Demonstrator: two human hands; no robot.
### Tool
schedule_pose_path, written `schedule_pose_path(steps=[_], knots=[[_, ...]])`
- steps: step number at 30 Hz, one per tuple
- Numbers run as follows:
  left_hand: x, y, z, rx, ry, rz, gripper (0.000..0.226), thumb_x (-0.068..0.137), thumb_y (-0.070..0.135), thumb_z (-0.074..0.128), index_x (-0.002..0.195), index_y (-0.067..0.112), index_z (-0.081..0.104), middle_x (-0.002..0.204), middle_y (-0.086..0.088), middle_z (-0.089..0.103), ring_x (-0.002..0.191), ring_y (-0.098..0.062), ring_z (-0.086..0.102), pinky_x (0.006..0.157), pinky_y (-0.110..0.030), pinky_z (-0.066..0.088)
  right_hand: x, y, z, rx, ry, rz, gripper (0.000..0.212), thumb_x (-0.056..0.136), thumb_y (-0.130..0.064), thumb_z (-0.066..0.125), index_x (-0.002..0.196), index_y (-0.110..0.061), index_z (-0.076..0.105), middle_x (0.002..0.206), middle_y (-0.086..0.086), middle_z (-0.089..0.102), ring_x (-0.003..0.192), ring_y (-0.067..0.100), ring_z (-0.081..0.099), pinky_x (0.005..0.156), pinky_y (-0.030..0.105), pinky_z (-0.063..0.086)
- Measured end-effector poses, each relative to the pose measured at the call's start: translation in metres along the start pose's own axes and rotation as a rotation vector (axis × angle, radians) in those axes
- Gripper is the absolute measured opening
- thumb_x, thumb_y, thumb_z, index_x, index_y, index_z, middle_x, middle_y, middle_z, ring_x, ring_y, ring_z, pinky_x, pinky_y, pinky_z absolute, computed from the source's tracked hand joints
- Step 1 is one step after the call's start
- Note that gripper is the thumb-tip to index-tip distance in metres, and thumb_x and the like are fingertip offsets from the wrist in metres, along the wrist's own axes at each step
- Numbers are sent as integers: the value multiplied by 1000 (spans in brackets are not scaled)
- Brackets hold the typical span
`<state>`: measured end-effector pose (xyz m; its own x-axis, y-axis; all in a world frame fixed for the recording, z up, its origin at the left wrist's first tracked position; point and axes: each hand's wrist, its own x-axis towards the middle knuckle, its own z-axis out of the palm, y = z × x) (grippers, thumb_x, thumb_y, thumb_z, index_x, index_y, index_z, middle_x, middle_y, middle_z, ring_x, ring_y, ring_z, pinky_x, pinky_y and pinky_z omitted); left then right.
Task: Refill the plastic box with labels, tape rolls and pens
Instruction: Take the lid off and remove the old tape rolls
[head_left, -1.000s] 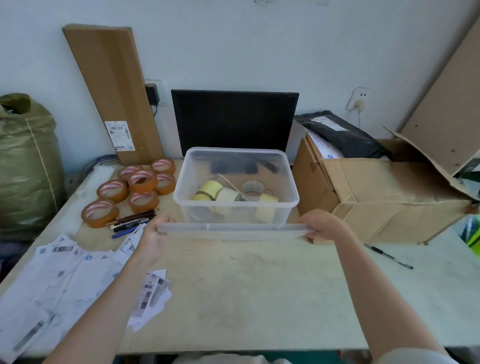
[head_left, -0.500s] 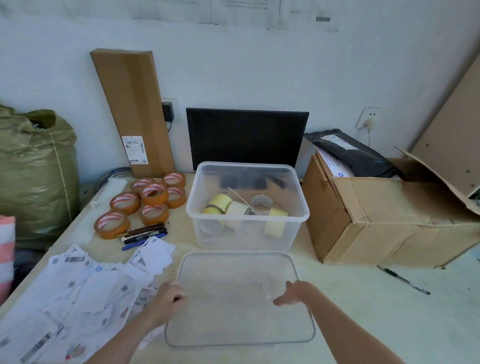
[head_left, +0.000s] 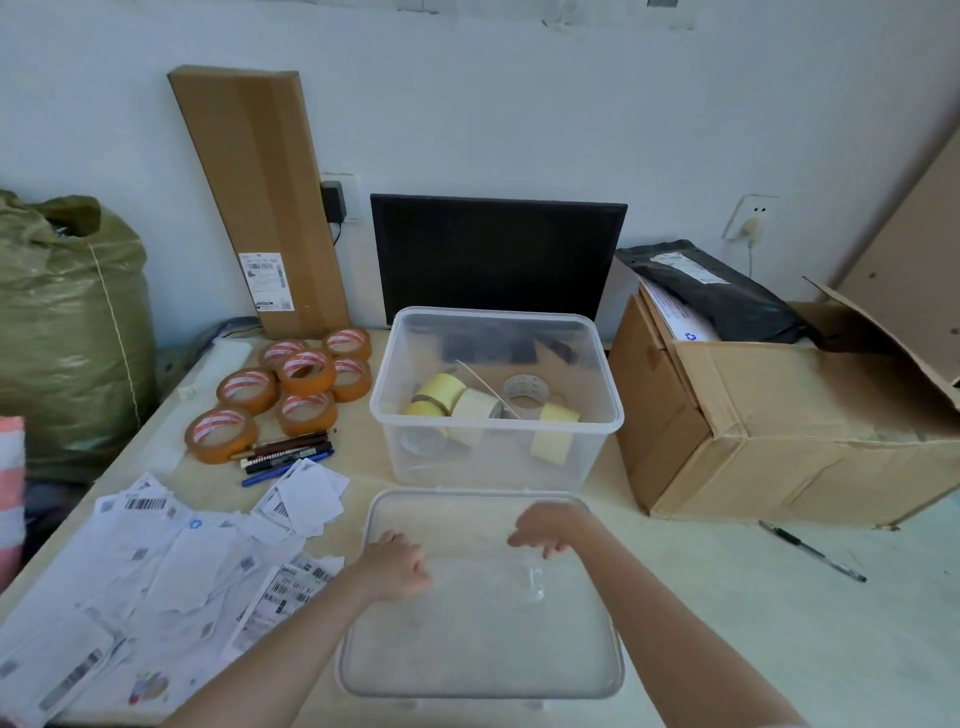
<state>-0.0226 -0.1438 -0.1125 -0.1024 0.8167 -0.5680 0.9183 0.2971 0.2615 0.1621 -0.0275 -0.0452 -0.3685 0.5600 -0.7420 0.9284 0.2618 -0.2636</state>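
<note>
View: head camera (the only one supplied).
Plastic box (head_left: 571, 457): stands uncovered at the far middle of the counter (head_left: 727, 623), in front of a dark monitor (head_left: 496, 254). A few pale yellow rolls (head_left: 441, 395) lie inside.
Lid (head_left: 478, 649): flat on the counter on the near side of the box, close to it.
Left hand (head_left: 397, 564): over the lid's left edge, fingers loosely curled, holding nothing (contact with the lid cannot be told).
Right hand (head_left: 545, 525): over the lid's far part, fingers hanging slack, empty.
Tape rolls (head_left: 306, 369): orange-brown cluster left of the box.
Pens (head_left: 285, 454): bundle just near of the rolls. One stray pen (head_left: 810, 551) lies to the right, below the cardboard box (head_left: 779, 441).
Labels (head_left: 182, 561): loose heap at near left, reaching the lid's left edge.
Step in hand: judged as box opened, refilling not yet begun.
Next move: likely a leftward reach for supplies. The loose labels call for gathering into a stack before lifting, then carrying over the box rim.
</note>
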Motion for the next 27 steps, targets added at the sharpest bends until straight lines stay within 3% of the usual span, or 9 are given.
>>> schedule_pose_path(steps=[3, 6, 9, 11, 15, 19, 23, 25, 27], knots=[[0, 22, -48, -105, -8, 104, 13, 91, 32, 46, 93, 23, 55, 104, -3, 57, 106, -21, 54, 90, -31, 42, -15, -32, -41, 247, 10, -112, 41, 97, -28, 49, 123, 4, 55, 83, 10, 76, 55, 12, 70, 53, 19, 53], [-6, 49, -106, -200, 58, 227, 16, 94, 26, 45, 86, 16, 54, 93, 0, 55, 86, -14, 50, 74, -25, 39, -29, -58, -83, 315, 241, -282, 30, 94, -27, 51, 100, -4, 69, 38, -4, 60, 26, 3, 46, 40, 14, 43], [-5, 67, -155, -452, 144, 287, 17, 93, 16, 48, 81, 13, 60, 84, 1, 63, 76, -11, 58, 74, -22, 46, -20, -72, -111, 395, 501, -331, 24, 91, -19, 50, 85, -3, 67, 50, 0, 59, 34, 12, 39, 38, 15, 34], [6, 72, -178, -531, 264, 267, 17, 92, 12, 48, 81, 14, 59, 83, -2, 65, 75, -14, 60, 76, -31, 52, -3, -73, -118, 395, 580, -307, 25, 89, -12, 48, 95, 0, 69, 65, 7, 65, 49, 19, 53, 45, 20, 38], [46, 69, -199, -453, 464, 147, 10, 92, 11, 50, 89, 14, 59, 93, -9, 65, 86, -23, 61, 73, -32, 49, 37, -70, -120, 251, 551, -191, 37, 90, -2, 44, 122, -8, 61, 119, 15, 64, 111, 31, 59, 87, 32, 47], [100, 57, -193, -241, 400, -11, 46, 87, 11, 60, 132, 15, 49, 134, -9, 51, 119, -30, 53, 97, -36, 45, 72, -67, -119, 180, 427, -100, 45, 92, -1, 44, 136, -8, 44, 131, 17, 53, 119, 31, 54, 95, 35, 47], [137, 42, -174, -64, 259, -123, 87, 83, 31, 67, 150, 37, 12, 158, -14, 5, 141, -42, 19, 114, -47, 25, 94, -73, -125, 210, 247, -65, 67, 94, -16, 53, 149, -1, 18, 145, 16, 42, 131, 30, 47, 104, 33, 42], [153, 37, -165, -74, 203, -162, 85, 85, 42, 64, 149, 43, 8, 159, -14, -6, 144, -43, 10, 116, -50, 21, 101, -82, -125, 361, 196, -106, 67, 93, -17, 58, 148, -2, 23, 147, 16, 39, 134, 31, 44, 108, 34, 38], [163, 31, -163, -178, 201, -180, 76, 86, 40, 61, 147, 40, 15, 158, -17, 2, 140, -43, 22, 113, -50, 26, 119, -87, -121, 459, 246, -78, 69, 89, -20, 63, 146, -5, 27, 147, 17, 39, 133, 30, 44, 111, 35, 38]])
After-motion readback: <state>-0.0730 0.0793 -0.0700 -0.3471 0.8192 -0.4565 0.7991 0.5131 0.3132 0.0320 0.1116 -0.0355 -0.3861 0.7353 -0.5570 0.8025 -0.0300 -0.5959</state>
